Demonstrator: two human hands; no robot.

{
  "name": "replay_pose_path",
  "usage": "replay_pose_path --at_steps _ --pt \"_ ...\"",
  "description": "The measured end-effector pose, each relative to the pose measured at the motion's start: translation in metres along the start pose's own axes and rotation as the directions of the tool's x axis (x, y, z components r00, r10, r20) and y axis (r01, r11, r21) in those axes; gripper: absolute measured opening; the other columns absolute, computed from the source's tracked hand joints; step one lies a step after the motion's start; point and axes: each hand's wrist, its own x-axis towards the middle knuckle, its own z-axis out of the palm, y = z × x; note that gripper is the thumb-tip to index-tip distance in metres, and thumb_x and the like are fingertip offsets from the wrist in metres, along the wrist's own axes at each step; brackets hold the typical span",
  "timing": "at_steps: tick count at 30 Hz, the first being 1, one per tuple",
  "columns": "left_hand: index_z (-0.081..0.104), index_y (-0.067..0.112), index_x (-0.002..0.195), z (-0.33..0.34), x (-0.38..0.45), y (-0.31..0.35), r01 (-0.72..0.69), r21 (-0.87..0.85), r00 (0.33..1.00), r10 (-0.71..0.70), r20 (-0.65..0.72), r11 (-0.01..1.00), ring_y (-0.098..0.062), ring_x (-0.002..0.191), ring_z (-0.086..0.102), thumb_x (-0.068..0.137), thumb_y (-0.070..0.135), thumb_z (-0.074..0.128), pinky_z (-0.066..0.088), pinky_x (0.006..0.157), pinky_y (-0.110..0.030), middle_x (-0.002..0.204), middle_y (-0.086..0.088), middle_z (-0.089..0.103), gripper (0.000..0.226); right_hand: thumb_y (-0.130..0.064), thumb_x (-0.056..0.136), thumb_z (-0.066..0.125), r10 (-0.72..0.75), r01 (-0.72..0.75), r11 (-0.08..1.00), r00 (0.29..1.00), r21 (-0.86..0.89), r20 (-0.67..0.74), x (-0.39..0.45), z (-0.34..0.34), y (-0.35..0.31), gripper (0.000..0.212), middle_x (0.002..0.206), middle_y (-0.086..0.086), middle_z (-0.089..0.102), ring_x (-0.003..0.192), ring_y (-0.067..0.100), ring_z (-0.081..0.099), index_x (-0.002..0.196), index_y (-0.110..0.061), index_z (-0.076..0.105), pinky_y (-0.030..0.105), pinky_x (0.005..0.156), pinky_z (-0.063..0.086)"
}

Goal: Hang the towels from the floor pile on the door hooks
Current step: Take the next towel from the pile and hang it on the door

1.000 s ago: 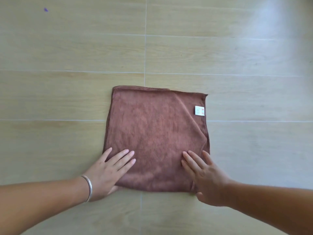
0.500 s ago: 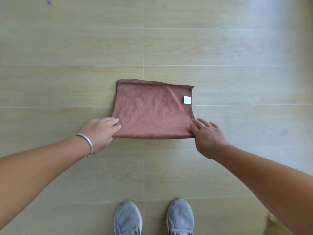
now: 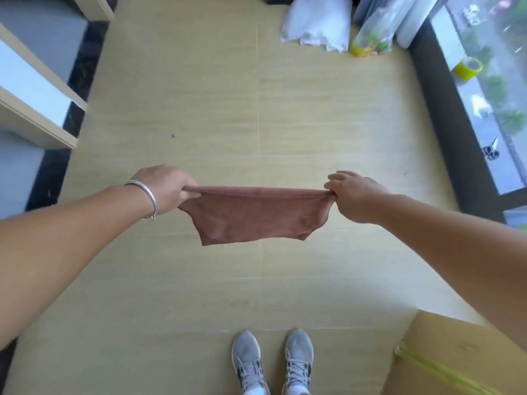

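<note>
Towel hanging is at an early stage, judging by what shows: one brown towel (image 3: 256, 215) is off the floor (image 3: 199, 95) and held in the air, above the tiles and ahead of the person's two grey shoes (image 3: 272, 363), yet no door, no hook and no floor pile can be seen, so nothing is visibly hung and I cannot tell how many towels remain. Relative to the towel, the largest things come first: one cardboard box (image 3: 456, 363) lies behind it to the right, one pale shelf unit (image 3: 34, 106) stands ahead to the left, one white bag (image 3: 316, 22) lies on the floor far ahead to the right, and one yellow tape roll (image 3: 467, 68) sits on the window ledge further right. Two hands hold the towel: the left hand (image 3: 166, 186), with one silver bangle (image 3: 147, 199) at its wrist, grips the left end of the top edge with curled fingers, and the right hand (image 3: 355, 195) pinches the right end, so the cloth sags between them. Carrying it to a hook is what is left.
</note>
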Motion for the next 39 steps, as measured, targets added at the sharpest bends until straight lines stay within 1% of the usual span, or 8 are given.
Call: replay_pose_path --at_steps 4,8,12,16,22,29,33,39 --pt "0.056 0.023 0.072 -0.123 -0.092 -0.010 0.015 0.016 1.000 -0.015 0.009 1.000 -0.022 0.072 0.059 0.099 0.045 0.044 0.041 0.062 -0.031 0.073 0.001 0.063 0.037 -0.013 0.094 0.034 -0.047 0.045 0.998 0.999 -0.053 -0.028 -0.059 -0.145 -0.020 0.033 0.122 -0.004 0.054 0.129 0.016 0.040 0.110 -0.019 0.062 0.033 0.097 0.041" --pt "0.055 0.021 0.074 -0.219 -0.170 -0.016 0.049 -0.009 0.996 -0.050 -0.069 0.999 -0.021 0.069 0.057 0.100 0.043 0.042 0.041 0.063 -0.031 0.075 -0.002 0.062 0.037 -0.018 0.095 0.036 -0.033 0.017 0.992 0.992 -0.126 -0.124 -0.116 -0.281 -0.034 0.022 0.102 -0.003 0.053 0.110 0.021 0.051 0.093 -0.019 0.058 0.036 0.086 0.046" --pt "0.055 0.017 0.077 -0.304 -0.231 -0.013 0.062 -0.046 0.982 -0.069 -0.176 0.997 -0.020 0.068 0.052 0.102 0.039 0.040 0.034 0.057 -0.029 0.075 -0.002 0.058 0.036 -0.029 0.099 0.036 -0.019 -0.029 0.970 0.982 -0.243 -0.190 -0.174 -0.397 -0.043 0.022 0.090 -0.002 0.051 0.091 0.023 0.050 0.090 -0.021 0.054 0.034 0.074 0.043" --pt "0.057 0.014 0.085 -0.376 -0.276 -0.010 0.077 -0.062 0.969 -0.089 -0.232 0.995 -0.020 0.075 0.053 0.103 0.035 0.039 0.039 0.068 -0.032 0.082 -0.002 0.058 0.033 -0.029 0.098 0.037 -0.016 -0.074 0.958 0.950 -0.275 -0.313 -0.230 -0.480 -0.048 0.023 0.074 -0.008 0.041 0.080 0.021 0.047 0.075 -0.023 0.042 0.034 0.072 0.043" --pt "0.052 0.019 0.074 -0.458 -0.333 -0.002 0.105 -0.100 0.941 -0.131 -0.311 0.989 -0.017 0.073 0.050 0.103 0.035 0.039 0.040 0.070 -0.030 0.082 -0.001 0.055 0.035 -0.035 0.099 0.037 -0.039 -0.099 0.955 0.894 -0.281 -0.447 -0.294 -0.543 -0.051 0.022 0.072 -0.010 0.041 0.080 0.019 0.048 0.083 -0.025 0.049 0.031 0.069 0.039" --pt "0.058 0.015 0.089 -0.522 -0.384 0.020 0.170 -0.009 0.936 -0.165 -0.311 0.985 -0.016 0.077 0.049 0.103 0.034 0.036 0.039 0.067 -0.026 0.088 0.001 0.055 0.033 -0.033 0.101 0.035 -0.055 -0.085 0.963 0.868 -0.257 -0.493 -0.330 -0.587 -0.043 0.025 0.076 -0.009 0.047 0.080 0.017 0.050 0.086 -0.021 0.051 0.031 0.070 0.042" --pt "0.057 0.017 0.088 -0.542 -0.399 0.022 0.141 -0.031 0.907 -0.142 -0.397 0.989 -0.017 0.083 0.051 0.103 0.031 0.036 0.043 0.079 -0.031 0.090 0.000 0.057 0.029 -0.035 0.102 0.033 -0.080 -0.036 0.980 0.830 -0.197 -0.552 -0.335 -0.602 -0.030 0.030 0.099 -0.005 0.061 0.092 0.016 0.057 0.101 -0.023 0.060 0.038 0.086 0.049" --pt "0.057 0.018 0.087 -0.552 -0.383 0.020 0.139 -0.011 0.892 -0.130 -0.432 0.990 -0.017 0.082 0.051 0.104 0.029 0.036 0.042 0.078 -0.031 0.089 0.001 0.059 0.029 -0.034 0.102 0.034 -0.164 0.035 0.973 0.798 -0.228 -0.580 -0.308 -0.607 -0.015 0.033 0.120 -0.008 0.058 0.117 0.012 0.049 0.117 -0.025 0.062 0.036 0.100 0.043"
